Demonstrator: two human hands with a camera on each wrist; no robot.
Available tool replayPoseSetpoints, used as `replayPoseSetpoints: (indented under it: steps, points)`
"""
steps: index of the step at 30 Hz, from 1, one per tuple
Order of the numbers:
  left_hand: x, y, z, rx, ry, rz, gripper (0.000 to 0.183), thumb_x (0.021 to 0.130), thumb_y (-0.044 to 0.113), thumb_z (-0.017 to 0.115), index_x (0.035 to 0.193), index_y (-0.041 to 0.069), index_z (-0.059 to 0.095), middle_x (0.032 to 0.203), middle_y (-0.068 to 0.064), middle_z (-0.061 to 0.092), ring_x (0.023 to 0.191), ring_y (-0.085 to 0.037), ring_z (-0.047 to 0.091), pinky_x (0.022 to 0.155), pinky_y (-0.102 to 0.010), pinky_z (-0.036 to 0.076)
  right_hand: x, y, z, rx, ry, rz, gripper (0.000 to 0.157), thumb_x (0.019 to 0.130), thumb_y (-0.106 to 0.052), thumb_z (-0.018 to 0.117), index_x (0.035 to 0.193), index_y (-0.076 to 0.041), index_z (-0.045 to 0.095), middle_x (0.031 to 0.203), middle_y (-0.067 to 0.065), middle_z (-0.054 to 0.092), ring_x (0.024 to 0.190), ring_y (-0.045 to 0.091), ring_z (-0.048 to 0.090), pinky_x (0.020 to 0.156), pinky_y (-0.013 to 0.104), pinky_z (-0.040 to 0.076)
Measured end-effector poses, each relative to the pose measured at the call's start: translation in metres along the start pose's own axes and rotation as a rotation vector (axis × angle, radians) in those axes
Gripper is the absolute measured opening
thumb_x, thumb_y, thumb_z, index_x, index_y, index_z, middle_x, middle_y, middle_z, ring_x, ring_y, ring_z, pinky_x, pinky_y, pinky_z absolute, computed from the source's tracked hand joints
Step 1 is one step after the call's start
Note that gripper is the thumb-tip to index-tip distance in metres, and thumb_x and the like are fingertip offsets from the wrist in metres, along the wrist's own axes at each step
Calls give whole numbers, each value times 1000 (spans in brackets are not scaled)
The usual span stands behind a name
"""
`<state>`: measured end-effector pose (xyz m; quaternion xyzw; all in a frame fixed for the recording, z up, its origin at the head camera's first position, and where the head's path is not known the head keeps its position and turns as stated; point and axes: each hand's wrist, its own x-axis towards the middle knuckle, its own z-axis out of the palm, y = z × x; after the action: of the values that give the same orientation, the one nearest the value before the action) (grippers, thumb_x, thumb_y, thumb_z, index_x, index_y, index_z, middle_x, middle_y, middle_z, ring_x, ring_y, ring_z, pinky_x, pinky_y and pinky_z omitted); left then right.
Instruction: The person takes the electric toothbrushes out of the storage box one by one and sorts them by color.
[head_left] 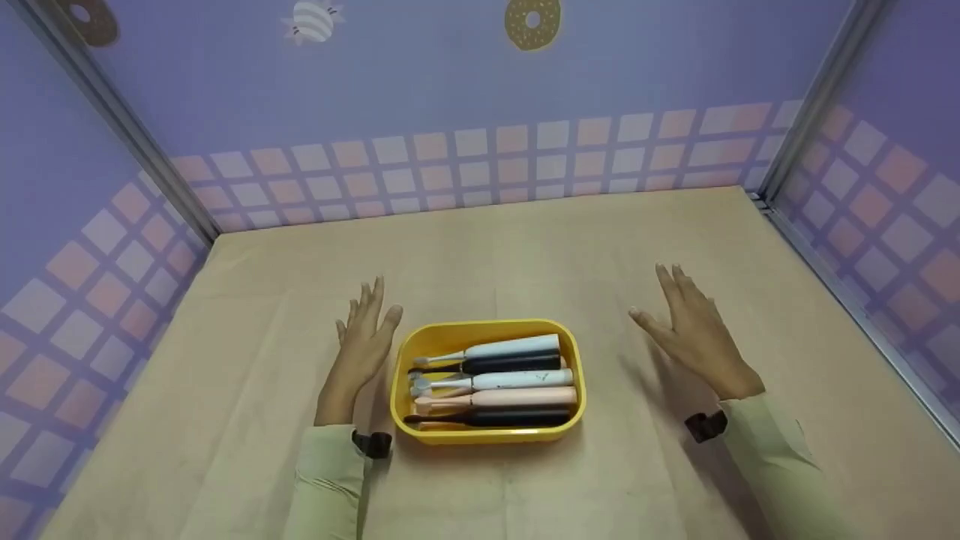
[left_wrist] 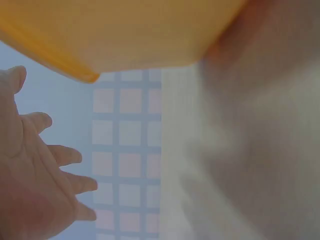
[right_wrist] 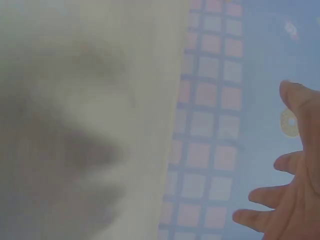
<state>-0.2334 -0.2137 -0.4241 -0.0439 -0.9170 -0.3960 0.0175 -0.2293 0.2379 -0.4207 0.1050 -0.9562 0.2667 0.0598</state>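
A yellow bin (head_left: 487, 435) stands on the table between the two hands. Inside it several electric toothbrushes lie side by side, heads to the left: a white one (head_left: 517, 347) at the back, black ones, a white patterned one, a pink one (head_left: 517, 397) and a black one (head_left: 517, 417) in front. My left hand (head_left: 362, 341) is held just left of the bin, fingers straight and apart, holding nothing. Further off to the right, my right hand (head_left: 697, 337) hovers with fingers extended and nothing in it. Deeper toothbrushes are partly hidden under the upper layer.
A beige cloth covers the table (head_left: 495, 487). Purple walls with a pink and white checked band (head_left: 480, 165) enclose the back and sides, with metal posts (head_left: 814, 97) at the corners. Each wrist wears a dark strapped device (head_left: 706, 427).
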Motion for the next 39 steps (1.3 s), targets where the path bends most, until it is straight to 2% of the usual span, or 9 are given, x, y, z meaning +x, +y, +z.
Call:
replayPoseSetpoints:
  steps: [5,7,11,15,18,22,30,35,39]
  points:
    - [-1,0,0,-408,-72,-15,69,101,52,32,156,21,6,163,-2,4,150,-25,2,122,-50,2,3,-13,-6,180,-100,-5,79,95,-51,49,153,-5,21,156,23,25,141,44,25,111,63,25]
    - [-1,0,1,-548,-101,-17,69,101,51,33,156,18,8,163,-3,7,150,-24,5,123,-46,3,5,-19,-7,224,-116,-24,74,96,-48,51,151,-6,28,151,23,35,137,43,34,110,61,31]
    - [0,-2,6,-774,-131,-26,66,103,45,34,156,15,10,162,-9,14,149,-25,14,123,-43,2,9,-30,-8,308,-144,-66,64,95,-42,55,146,-6,40,143,20,48,131,38,46,108,55,38]
    - [0,-6,11,-941,-136,-43,60,104,39,32,156,18,11,161,-10,18,149,-24,17,123,-42,4,14,-43,-10,376,-207,-93,57,95,-37,59,142,-6,47,140,18,52,127,35,51,106,50,42]
    - [0,-11,15,-1011,-143,-50,56,105,35,30,156,20,11,160,-9,21,148,-23,19,123,-40,7,19,-51,-11,388,-269,-110,55,94,-35,60,140,-7,50,139,16,54,125,33,54,104,49,45]
    - [-1,-16,20,-1054,-149,-49,53,106,32,29,156,23,14,159,-6,25,147,-20,21,123,-39,10,24,-61,-12,364,-357,-156,51,94,-34,60,138,-9,52,136,14,57,122,30,56,100,48,48]
    - [-2,-25,27,-1046,-174,-33,53,105,31,34,155,18,21,157,-6,30,147,-20,24,122,-40,13,33,-78,-11,320,-466,-259,43,94,-26,61,132,-6,58,132,13,60,117,28,61,98,44,51]
    - [-4,-29,29,-1032,-194,-96,52,104,29,38,153,14,27,155,-3,35,146,-21,25,121,-40,20,38,-86,-8,299,-511,-298,41,95,-25,61,130,-5,60,130,13,62,118,29,60,99,43,50]
    - [-6,-31,31,-1056,-210,-141,49,102,23,41,150,13,36,153,0,39,144,-17,30,118,-34,27,44,-92,-4,269,-525,-336,40,94,-25,61,129,-5,62,127,12,64,117,28,61,98,43,50]
